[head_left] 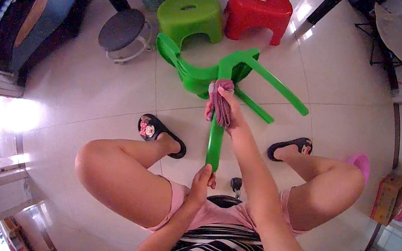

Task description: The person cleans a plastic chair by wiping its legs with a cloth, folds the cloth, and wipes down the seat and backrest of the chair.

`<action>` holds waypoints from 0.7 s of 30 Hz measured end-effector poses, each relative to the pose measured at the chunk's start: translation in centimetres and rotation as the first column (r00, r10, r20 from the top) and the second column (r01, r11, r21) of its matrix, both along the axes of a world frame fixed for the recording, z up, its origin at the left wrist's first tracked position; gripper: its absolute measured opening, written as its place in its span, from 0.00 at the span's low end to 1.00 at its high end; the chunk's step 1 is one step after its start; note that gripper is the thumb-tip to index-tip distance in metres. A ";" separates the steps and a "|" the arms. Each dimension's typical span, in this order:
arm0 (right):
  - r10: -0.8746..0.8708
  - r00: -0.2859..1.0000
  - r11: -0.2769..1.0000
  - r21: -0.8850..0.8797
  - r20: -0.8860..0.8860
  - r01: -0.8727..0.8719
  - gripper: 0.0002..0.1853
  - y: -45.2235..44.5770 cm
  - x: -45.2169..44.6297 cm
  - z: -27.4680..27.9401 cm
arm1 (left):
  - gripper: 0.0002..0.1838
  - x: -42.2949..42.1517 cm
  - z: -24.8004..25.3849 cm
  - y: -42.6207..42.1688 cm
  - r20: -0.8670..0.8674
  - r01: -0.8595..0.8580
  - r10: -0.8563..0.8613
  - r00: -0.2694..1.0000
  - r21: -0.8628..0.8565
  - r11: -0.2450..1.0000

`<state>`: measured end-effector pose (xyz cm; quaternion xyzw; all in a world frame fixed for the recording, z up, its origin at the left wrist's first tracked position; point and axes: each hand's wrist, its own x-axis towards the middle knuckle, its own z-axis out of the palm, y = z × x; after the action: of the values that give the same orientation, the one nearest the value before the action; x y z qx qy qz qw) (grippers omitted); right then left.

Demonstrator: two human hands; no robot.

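Green chair (198,79) looks light, stiff, slick — left hand (200,181) grips one leg (214,146) by its end, a steadying hold; right hand (233,113) clasps soft cloth (222,109) around it.

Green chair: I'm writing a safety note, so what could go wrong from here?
The left hand grips only the tip of one leg, so the chair might twist if it slips. The right hand could slide along with the cloth. The chair, tipped over close to the green stool, may knock it.
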<state>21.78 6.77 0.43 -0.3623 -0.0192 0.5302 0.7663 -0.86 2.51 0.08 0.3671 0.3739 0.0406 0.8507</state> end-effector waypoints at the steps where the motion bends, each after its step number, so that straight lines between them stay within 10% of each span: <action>1: 0.017 1.000 1.000 0.002 0.004 -0.017 0.20 0.1 0.5 0.0 | 0.21 0.1 0.1 0.0 -0.002 -0.003 0.003 1.000 -0.006 1.000; 21: 0.064 0.998 0.998 -0.018 -0.017 -0.064 0.19 0.4 1.6 -0.2 | 0.15 0.2 -0.2 -0.7 -0.018 -0.038 0.043 0.999 0.220 0.975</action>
<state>23.40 7.16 0.20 -0.3643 -0.0193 0.5577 0.7456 -0.69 1.76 -0.11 0.4513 0.3842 0.0950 0.7998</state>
